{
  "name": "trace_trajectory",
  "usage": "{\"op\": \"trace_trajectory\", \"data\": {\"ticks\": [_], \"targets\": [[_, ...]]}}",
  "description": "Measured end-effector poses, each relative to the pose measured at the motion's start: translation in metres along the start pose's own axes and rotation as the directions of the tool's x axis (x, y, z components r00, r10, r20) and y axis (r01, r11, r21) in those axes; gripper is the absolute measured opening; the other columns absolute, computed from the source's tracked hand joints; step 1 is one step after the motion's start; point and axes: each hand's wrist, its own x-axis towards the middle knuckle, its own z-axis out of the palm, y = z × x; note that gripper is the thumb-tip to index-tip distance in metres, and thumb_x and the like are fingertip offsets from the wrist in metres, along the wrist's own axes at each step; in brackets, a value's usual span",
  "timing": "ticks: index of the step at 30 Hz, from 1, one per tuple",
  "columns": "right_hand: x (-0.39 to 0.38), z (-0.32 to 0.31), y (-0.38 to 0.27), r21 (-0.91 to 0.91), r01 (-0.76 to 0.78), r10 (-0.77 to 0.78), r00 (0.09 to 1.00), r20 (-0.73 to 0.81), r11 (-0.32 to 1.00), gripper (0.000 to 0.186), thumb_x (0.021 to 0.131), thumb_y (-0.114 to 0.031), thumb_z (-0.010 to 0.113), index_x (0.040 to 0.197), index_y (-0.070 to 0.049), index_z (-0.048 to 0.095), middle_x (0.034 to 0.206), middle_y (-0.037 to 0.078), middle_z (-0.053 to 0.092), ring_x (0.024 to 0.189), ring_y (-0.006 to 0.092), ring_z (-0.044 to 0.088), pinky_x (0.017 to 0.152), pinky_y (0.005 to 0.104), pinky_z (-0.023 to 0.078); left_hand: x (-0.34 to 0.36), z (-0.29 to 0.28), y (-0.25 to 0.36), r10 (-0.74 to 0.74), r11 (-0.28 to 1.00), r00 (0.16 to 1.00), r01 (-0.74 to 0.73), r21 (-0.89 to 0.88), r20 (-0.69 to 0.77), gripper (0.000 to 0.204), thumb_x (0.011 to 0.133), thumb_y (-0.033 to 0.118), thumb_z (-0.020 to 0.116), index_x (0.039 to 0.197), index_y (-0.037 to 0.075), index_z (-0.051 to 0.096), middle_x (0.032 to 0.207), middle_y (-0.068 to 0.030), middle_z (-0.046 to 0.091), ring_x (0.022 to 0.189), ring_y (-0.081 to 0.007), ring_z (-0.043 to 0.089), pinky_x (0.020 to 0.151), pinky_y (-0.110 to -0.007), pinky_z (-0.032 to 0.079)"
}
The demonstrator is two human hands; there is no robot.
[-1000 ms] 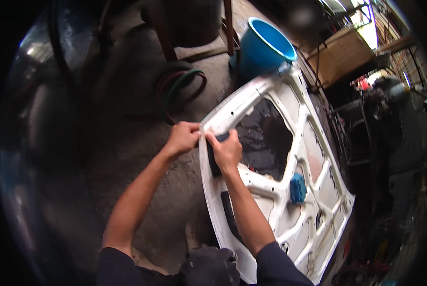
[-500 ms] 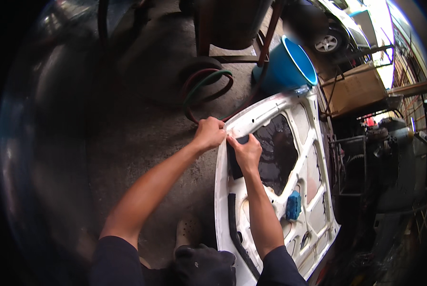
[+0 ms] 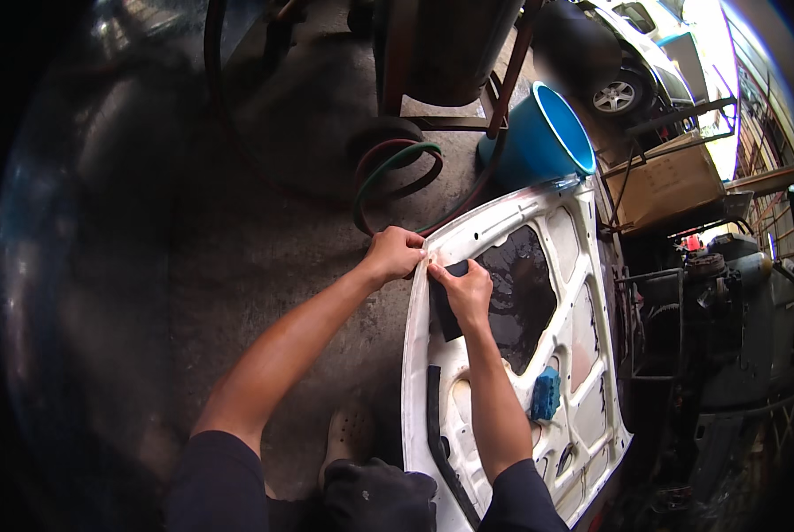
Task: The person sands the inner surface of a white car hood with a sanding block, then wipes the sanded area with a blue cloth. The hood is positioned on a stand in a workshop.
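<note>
A white metal car panel (image 3: 547, 332), with cut-outs and a large dark opening (image 3: 516, 293), lies right of centre. My left hand (image 3: 395, 254) is closed in a pinch on its left edge, near the upper part. Just beside it, my right hand (image 3: 469, 291) grips a flat black pad (image 3: 447, 312) over the panel, thumb reaching to that same edge; what lies between my fingertips is too small to make out. Lower on the panel are a long black strip (image 3: 434, 412) along the left side and a blue sponge (image 3: 546, 395).
A blue bucket (image 3: 528, 133) stands beyond the panel's top, beside coiled green and red hoses (image 3: 388, 164) and a dark cylinder on a frame (image 3: 437, 53). On the right are a cardboard box (image 3: 667, 186), dark metal machinery (image 3: 725, 301) and a vehicle wheel (image 3: 617, 93).
The view has shifted, so the panel and bucket sit lower in it, and more of the vehicle shows. My hands stay at the same edge, with only small finger movements.
</note>
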Motion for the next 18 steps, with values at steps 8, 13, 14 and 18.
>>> {"op": "trace_trajectory", "data": {"ticks": [8, 13, 14, 18], "targets": [[-0.021, -0.047, 0.001, 0.218, 0.029, 0.014, 0.981, -0.194, 0.976, 0.025, 0.075, -0.014, 0.076, 0.083, 0.002, 0.058, 0.066, 0.001, 0.056, 0.061, 0.0100, 0.049, 0.057, 0.0281, 0.043, -0.029, -0.018, 0.024, 0.305, 0.877, 0.952, -0.270, 0.397, -0.027, 0.034, 0.072, 0.015, 0.069, 0.103, 0.000, 0.065, 0.093, -0.0156, 0.068, 0.087, -0.0235, 0.067, 0.079, -0.033, 0.052], [-0.046, -0.046, 0.012, -0.187, 0.347, -0.384, 0.897, -0.221, 0.919, 0.011, 0.075, -0.001, 0.061, 0.082, -0.002, 0.053, 0.095, 0.016, 0.063, 0.088, 0.0303, 0.060, 0.081, 0.0388, 0.044, -0.032, -0.031, 0.029, 0.131, 0.916, 0.988, -0.153, 0.370, 0.085, 0.031, 0.076, 0.015, 0.069, 0.102, -0.001, 0.065, 0.094, -0.0139, 0.068, 0.086, -0.0205, 0.065, 0.078, -0.031, 0.051], [-0.046, -0.039, 0.013, -0.273, 0.508, -0.570, 0.784, -0.246, 0.817, 0.011, 0.073, 0.002, 0.058, 0.081, -0.002, 0.052, 0.101, 0.018, 0.063, 0.096, 0.0330, 0.059, 0.085, 0.0411, 0.043, -0.030, -0.032, 0.027, 0.120, 0.916, 0.987, -0.153, 0.372, 0.111, 0.030, 0.076, 0.014, 0.069, 0.102, -0.001, 0.065, 0.093, -0.0135, 0.068, 0.084, -0.0194, 0.065, 0.077, -0.031, 0.051], [-0.037, -0.002, 0.020, -0.268, 0.698, -0.748, 0.622, -0.233, 0.664, 0.021, 0.075, 0.007, 0.054, 0.095, 0.003, 0.059, 0.099, 0.019, 0.065, 0.100, 0.0338, 0.061, 0.087, 0.0407, 0.046, -0.026, -0.023, 0.011, 0.037, 0.970, 0.985, -0.077, 0.233, 0.170, 0.028, 0.078, 0.012, 0.067, 0.102, -0.002, 0.064, 0.085, -0.0091, 0.067, 0.073, -0.0131, 0.063, 0.064, -0.027, 0.051]]}}
